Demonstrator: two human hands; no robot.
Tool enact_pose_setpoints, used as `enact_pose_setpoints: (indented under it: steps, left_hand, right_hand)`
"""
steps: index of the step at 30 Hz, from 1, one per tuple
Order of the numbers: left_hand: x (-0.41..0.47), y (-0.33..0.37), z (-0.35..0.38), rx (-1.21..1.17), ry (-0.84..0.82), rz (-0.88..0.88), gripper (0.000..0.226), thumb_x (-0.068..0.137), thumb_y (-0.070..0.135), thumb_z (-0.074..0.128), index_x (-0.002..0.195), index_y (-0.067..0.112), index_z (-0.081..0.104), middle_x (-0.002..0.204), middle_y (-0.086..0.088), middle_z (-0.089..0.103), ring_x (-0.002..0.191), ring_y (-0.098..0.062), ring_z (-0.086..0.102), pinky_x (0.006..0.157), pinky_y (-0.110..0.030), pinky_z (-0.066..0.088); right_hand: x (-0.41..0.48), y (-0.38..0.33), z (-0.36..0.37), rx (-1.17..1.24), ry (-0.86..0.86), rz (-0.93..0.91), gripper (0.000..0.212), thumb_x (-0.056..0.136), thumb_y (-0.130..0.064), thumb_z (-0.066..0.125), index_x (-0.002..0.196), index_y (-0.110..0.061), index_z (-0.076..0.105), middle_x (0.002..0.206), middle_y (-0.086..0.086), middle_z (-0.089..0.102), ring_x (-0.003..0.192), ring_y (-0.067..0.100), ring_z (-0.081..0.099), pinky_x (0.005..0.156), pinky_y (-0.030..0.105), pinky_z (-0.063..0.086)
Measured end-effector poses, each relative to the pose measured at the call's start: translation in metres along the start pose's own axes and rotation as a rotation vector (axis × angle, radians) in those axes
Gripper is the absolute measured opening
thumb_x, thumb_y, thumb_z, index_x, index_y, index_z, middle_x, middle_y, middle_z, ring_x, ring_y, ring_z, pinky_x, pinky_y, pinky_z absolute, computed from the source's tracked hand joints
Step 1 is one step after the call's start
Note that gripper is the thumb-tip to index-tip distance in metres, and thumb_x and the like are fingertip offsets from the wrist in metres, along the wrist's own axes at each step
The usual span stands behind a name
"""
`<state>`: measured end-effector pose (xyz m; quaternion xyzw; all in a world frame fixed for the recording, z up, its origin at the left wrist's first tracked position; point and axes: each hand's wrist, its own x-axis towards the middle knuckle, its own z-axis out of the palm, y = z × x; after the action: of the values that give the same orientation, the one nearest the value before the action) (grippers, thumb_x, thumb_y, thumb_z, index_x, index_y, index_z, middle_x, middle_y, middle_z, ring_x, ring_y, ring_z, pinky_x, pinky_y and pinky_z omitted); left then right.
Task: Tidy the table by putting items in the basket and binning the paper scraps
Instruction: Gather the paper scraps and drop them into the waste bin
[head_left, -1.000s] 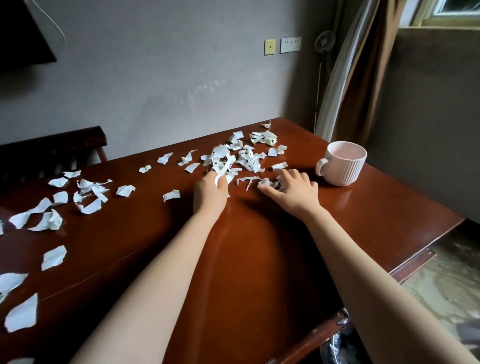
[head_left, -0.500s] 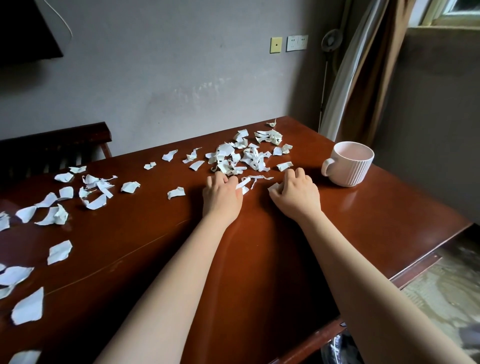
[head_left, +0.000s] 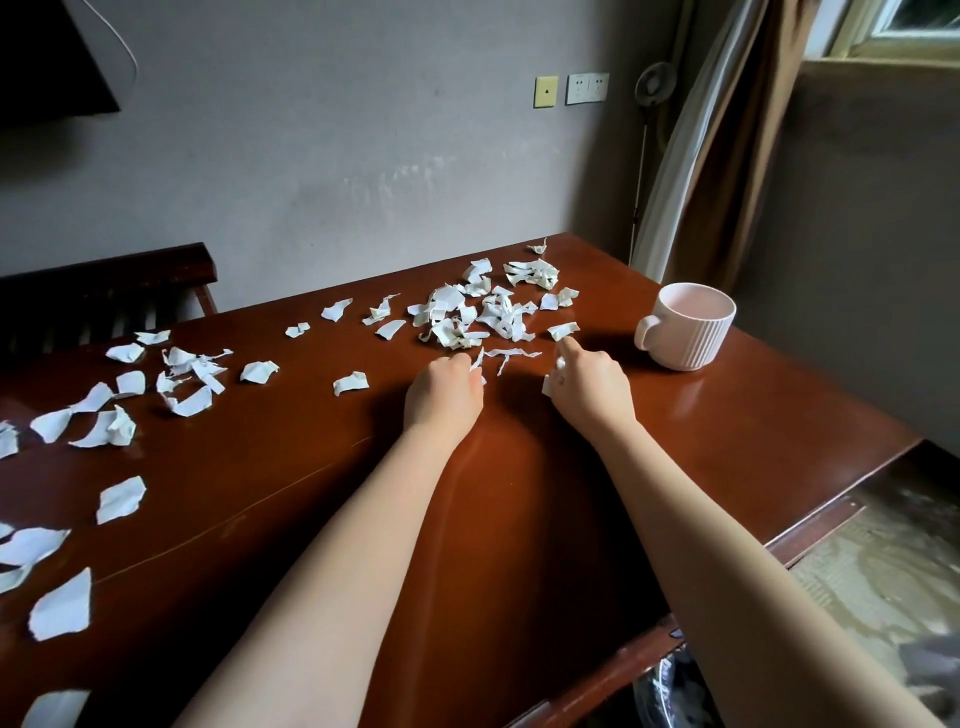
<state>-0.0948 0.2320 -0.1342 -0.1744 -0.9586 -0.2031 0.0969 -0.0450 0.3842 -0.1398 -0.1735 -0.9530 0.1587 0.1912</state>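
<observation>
White paper scraps lie all over the dark red wooden table (head_left: 519, 519). The thickest heap of scraps (head_left: 478, 314) is at the far middle, and more loose scraps (head_left: 176, 379) spread to the left. My left hand (head_left: 441, 395) rests curled at the heap's near edge, with a thin scrap sticking out of its fingers. Just to the right, my right hand (head_left: 589, 387) is closed on a few small scraps, its forefinger touching one scrap (head_left: 562, 330). No basket or bin can be clearly made out.
A pale pink ribbed mug (head_left: 688, 325) stands on the table right of my right hand. A dark wooden chair back (head_left: 104, 291) stands behind the table at the left. The table's right edge drops to a patterned floor (head_left: 883, 597). Curtains hang at the back right.
Both hands have drawn back a little from the heap towards me and curled tighter on scraps. The right forefinger now reaches out to a scrap near the mug.
</observation>
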Motion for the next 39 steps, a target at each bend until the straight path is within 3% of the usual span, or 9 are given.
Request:
enact_pose_setpoints:
  steps: [6,10,14,21,24,27,31,35,39]
  left_hand:
    - [-0.008,0.001,-0.008,-0.304,0.035,-0.186,0.029,0.098,0.024,0.045,0.106,0.002,0.062,0.105,-0.015,0.064,0.087,-0.023,0.060,0.066,-0.027,0.047]
    - [-0.018,0.009,-0.020,-0.499,0.084,-0.235,0.027,0.096,0.021,0.047,0.090,-0.001,0.062,0.089,-0.016,0.061,0.071,-0.018,0.050,0.053,-0.022,0.037]
    - [-0.030,0.022,-0.039,-0.640,0.083,-0.274,0.038,0.093,0.021,0.048,0.058,0.013,0.035,0.059,-0.001,0.036,0.057,-0.017,0.033,0.048,-0.027,0.023]
    - [-0.059,0.064,-0.063,-0.933,0.070,-0.307,0.037,0.088,0.015,0.048,0.059,0.017,0.027,0.058,0.000,0.024,0.053,-0.015,0.021,0.048,-0.026,0.016]
    - [-0.073,0.086,-0.062,-1.108,0.013,-0.303,0.029,0.087,0.016,0.050,0.062,0.016,0.036,0.058,0.001,0.027,0.053,-0.016,0.023,0.050,-0.026,0.019]
    - [-0.093,0.113,-0.055,-1.154,-0.068,-0.282,0.031,0.089,0.019,0.053,0.062,0.011,0.039,0.059,-0.001,0.037,0.049,-0.014,0.029,0.048,-0.023,0.022]
    - [-0.126,0.157,-0.035,-1.166,-0.215,-0.218,0.028,0.091,0.021,0.053,0.064,0.014,0.051,0.062,-0.002,0.048,0.049,-0.013,0.037,0.045,-0.022,0.028]
    - [-0.159,0.195,-0.005,-1.134,-0.334,-0.159,0.026,0.092,0.023,0.052,0.068,0.014,0.054,0.063,-0.001,0.050,0.052,-0.012,0.041,0.048,-0.021,0.031]
    - [-0.189,0.222,0.034,-1.121,-0.423,-0.114,0.033,0.089,0.018,0.053,0.057,0.013,0.048,0.055,-0.003,0.045,0.049,-0.016,0.035,0.049,-0.025,0.026]
  right_hand:
    - [-0.004,0.007,-0.016,0.506,0.105,0.233,0.014,0.086,-0.019,0.065,0.097,-0.011,0.063,0.093,0.004,0.064,0.082,0.017,0.056,0.070,0.026,0.043]
    - [-0.016,-0.001,-0.032,0.615,0.124,0.232,0.008,0.083,-0.015,0.067,0.085,-0.012,0.060,0.081,-0.002,0.058,0.073,0.010,0.051,0.056,0.017,0.037]
    - [-0.026,-0.009,-0.050,0.700,0.172,0.249,0.011,0.080,-0.014,0.067,0.087,-0.005,0.065,0.073,-0.002,0.059,0.066,0.008,0.049,0.054,0.014,0.037]
    - [-0.059,-0.006,-0.092,0.924,0.308,0.353,0.009,0.078,-0.013,0.072,0.079,-0.012,0.063,0.082,-0.001,0.063,0.079,0.007,0.056,0.064,0.014,0.044]
    - [-0.081,0.008,-0.109,1.063,0.387,0.422,0.018,0.075,-0.015,0.074,0.070,-0.023,0.059,0.080,-0.006,0.061,0.083,0.011,0.058,0.073,0.023,0.050]
    - [-0.109,0.027,-0.122,1.189,0.461,0.468,0.015,0.067,-0.017,0.072,0.064,-0.022,0.059,0.072,0.001,0.059,0.064,0.012,0.048,0.054,0.022,0.040]
    - [-0.149,0.060,-0.132,1.262,0.570,0.556,0.018,0.077,-0.009,0.069,0.067,-0.019,0.059,0.065,-0.001,0.057,0.047,0.003,0.044,0.042,0.014,0.034]
    - [-0.183,0.095,-0.130,1.328,0.638,0.614,0.017,0.078,-0.003,0.067,0.070,-0.016,0.058,0.071,0.001,0.063,0.067,0.006,0.056,0.055,0.016,0.042]
    - [-0.210,0.133,-0.117,1.300,0.643,0.720,0.012,0.071,-0.008,0.065,0.068,-0.016,0.058,0.059,-0.003,0.054,0.052,0.006,0.045,0.049,0.020,0.034]
